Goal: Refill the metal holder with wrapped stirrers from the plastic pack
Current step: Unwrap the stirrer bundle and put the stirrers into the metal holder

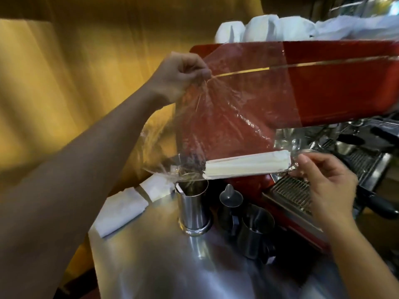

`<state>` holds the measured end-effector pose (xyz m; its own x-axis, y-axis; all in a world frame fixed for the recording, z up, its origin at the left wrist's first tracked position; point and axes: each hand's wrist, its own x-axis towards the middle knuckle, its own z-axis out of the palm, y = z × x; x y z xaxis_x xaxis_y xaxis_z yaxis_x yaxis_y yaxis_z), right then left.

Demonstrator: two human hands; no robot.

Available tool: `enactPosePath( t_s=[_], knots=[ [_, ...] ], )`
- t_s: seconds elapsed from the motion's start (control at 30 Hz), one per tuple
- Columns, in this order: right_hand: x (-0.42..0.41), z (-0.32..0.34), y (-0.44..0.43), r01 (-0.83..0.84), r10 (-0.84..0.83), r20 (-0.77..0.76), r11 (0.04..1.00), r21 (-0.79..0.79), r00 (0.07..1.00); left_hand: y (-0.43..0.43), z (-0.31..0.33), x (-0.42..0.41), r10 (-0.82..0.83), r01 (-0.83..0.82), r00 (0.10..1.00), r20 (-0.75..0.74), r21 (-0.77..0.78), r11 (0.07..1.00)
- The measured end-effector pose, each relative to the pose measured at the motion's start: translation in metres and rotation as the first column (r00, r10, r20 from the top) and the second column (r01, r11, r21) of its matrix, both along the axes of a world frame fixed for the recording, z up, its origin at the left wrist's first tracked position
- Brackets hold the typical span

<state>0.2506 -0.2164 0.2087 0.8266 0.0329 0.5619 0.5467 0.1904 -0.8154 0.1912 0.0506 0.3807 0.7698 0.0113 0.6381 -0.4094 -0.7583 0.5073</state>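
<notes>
— What's around them on that steel worktop (151, 255)?

— A red espresso machine (334, 87) fills the far right, with white cups (259, 26) stacked upside down on top and a drip grate (289, 190) low at its front. Just near of it stand two steel milk jugs (252, 225), close together. A folded white cloth (121, 210) lies at the left edge of the worktop, with a yellow wall behind. The picture is a bit blurred, so fine detail is lost.

— And the metal holder?

— The metal holder (193, 208) stands upright between the cloth and the jugs. It is a shiny cylinder on a wider foot; I can make out one pale slip at its left inner rim, little else inside.

— Where's the pack?

— The plastic pack (226, 117) hangs in the air in front of the machine, clear and crinkled, so the red shows through it. The wrapped stirrers (237, 167) lie as a white bundle along its bottom, nearly level, their left end just above the holder's mouth.

— How are the hands set?

— The left hand (179, 74) is raised, arm stretched out, fingers pinched shut on the pack's upper corner. The right hand (330, 186) is lower and nearer, fingertips pinching the pack's crumpled right end beside the bundle.
</notes>
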Motion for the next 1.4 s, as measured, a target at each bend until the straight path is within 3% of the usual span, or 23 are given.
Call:
enactPosePath(
  t_s=[0.3, 0.53, 1.03, 1.4],
  knots=[
    [-0.013, 0.015, -0.03, 0.13, -0.126, 0.072, 0.99, -0.059, 0.99, -0.013, -0.009, 0.017, -0.129, 0.13, 0.991, 0.016, -0.069, 0.989],
    [-0.014, 0.019, -0.023, 0.145, -0.135, 0.097, 0.983, -0.113, 0.986, 0.0, -0.027, 0.016, -0.126, 0.131, 0.991, 0.041, -0.132, 0.983],
    [0.0, 0.032, 0.024, 0.136, -0.104, 0.12, 0.946, -0.294, 0.987, 0.056, -0.071, -0.001, 0.015, 0.01, 0.997, 0.072, -0.34, 0.94],
    [0.004, 0.043, 0.049, 0.126, -0.098, 0.112, 0.953, -0.276, 0.989, 0.08, -0.088, 0.004, 0.066, -0.028, 0.996, 0.067, -0.458, 0.888]
  ],
)
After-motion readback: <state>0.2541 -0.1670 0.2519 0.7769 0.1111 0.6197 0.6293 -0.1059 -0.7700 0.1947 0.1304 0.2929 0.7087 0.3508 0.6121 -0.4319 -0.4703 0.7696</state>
